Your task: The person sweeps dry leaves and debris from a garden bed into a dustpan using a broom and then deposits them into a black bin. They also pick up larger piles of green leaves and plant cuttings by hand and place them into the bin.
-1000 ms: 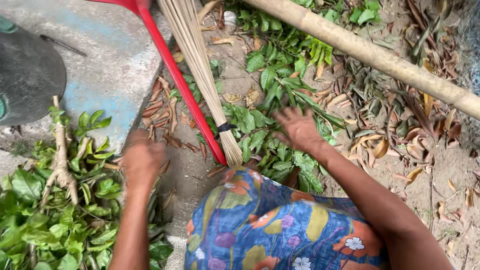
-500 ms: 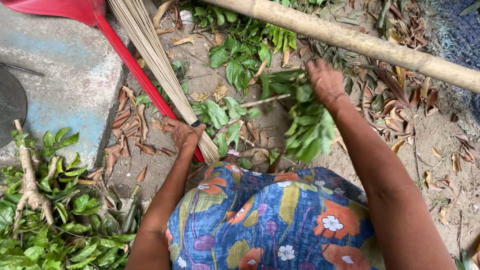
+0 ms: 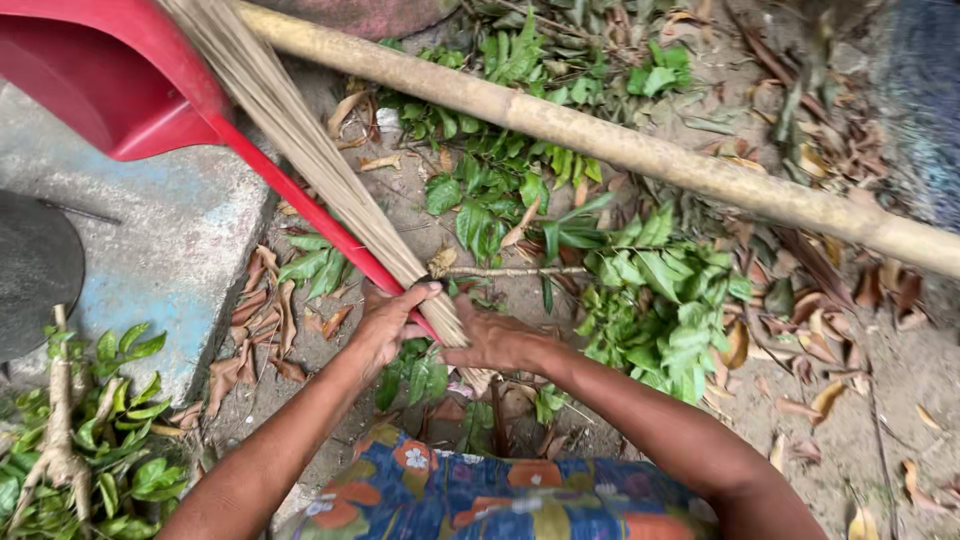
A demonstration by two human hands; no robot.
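A: So, what is way over on the left?

B: A heap of green leafy branches (image 3: pixel 90 440) lies on the ground there. Above it is a dark round lid (image 3: pixel 35 270) on a grey concrete slab (image 3: pixel 170 240).

A: And the red thing?

B: That is a red dustpan (image 3: pixel 90 80) at the top left. Its long red handle (image 3: pixel 310 215) runs down to the hands.

A: What does the left hand do?

B: The left hand (image 3: pixel 390 325) is curled around the red handle, thumb on top.

A: What lies next to the handle?

B: A broom of thin tan sticks (image 3: pixel 310 160). It lies right along the handle, touching it.

A: And the right hand?

B: The right hand (image 3: pixel 500 345) is closed on the low end of the stick broom, just beside the left hand.

A: What is further right?

B: A leafy green twig (image 3: pixel 650 290) lies on the dirt with dry brown leaves (image 3: pixel 850 300) around. A long bamboo pole (image 3: pixel 640 150) lies slanting above it.
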